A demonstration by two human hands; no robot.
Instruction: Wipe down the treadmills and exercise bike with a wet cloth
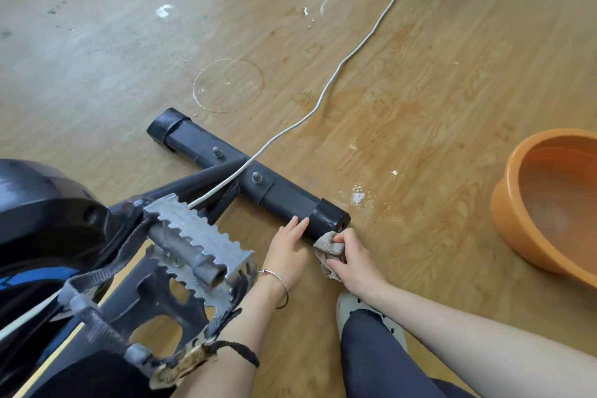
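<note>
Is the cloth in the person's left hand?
No, the right hand grips the cloth by the bar; the left hand rests flat on it.

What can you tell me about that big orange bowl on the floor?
It is an orange basin, round and deep, of what looks like plastic, with a thick rolled rim. It stands upright on the wooden floor at the right, partly cut off by the picture's edge. Its inside looks cloudy at the bottom, perhaps a little water. Only the floor touches it.
</note>
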